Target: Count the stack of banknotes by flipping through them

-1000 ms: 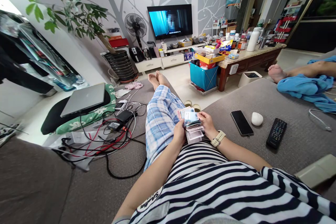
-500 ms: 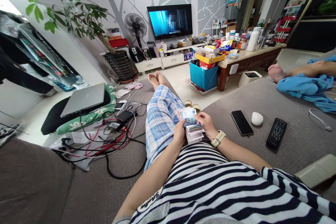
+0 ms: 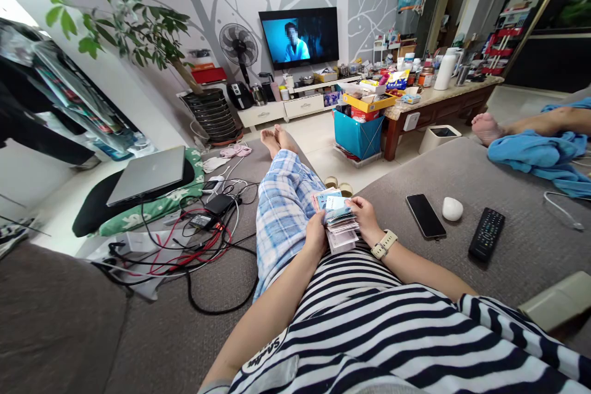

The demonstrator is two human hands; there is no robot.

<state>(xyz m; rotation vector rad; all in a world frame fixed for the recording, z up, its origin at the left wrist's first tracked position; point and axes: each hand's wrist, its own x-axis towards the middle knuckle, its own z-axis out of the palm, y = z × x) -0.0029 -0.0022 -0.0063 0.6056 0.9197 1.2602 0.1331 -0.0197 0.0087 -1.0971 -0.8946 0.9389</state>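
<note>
- A bundle of banknotes (image 3: 342, 237) is held between both hands, just above the lap, in front of the striped shirt (image 3: 388, 320)
- By the left hand (image 3: 316, 231) the near left edge of the bundle is gripped, with the thumb laid over the notes
- By the right hand (image 3: 364, 219) the upper right of the bundle is pinched, where a bluish note is held at its corner between thumb and fingers; how many notes are caught there cannot be told
- The lower notes are fanned toward the body, and pinkish ones are seen behind the blue at the top
- A pale watch (image 3: 384, 244) is worn on the right wrist
- The legs are stretched out along the grey sofa (image 3: 369, 188) and covered by blue plaid trousers (image 3: 277, 215)
- To the right of the right hand a phone (image 3: 425, 216), a small white case (image 3: 452, 209) and a black remote (image 3: 486, 234) are laid in a row on the sofa, apart from one another
- On the left, tangled cables (image 3: 203, 252) are spread over the sofa, and a closed laptop (image 3: 148, 173) is rested on a black and green cushion (image 3: 196, 180)
- Beyond the feet, a lit television (image 3: 300, 37) is mounted on the wall
</note>
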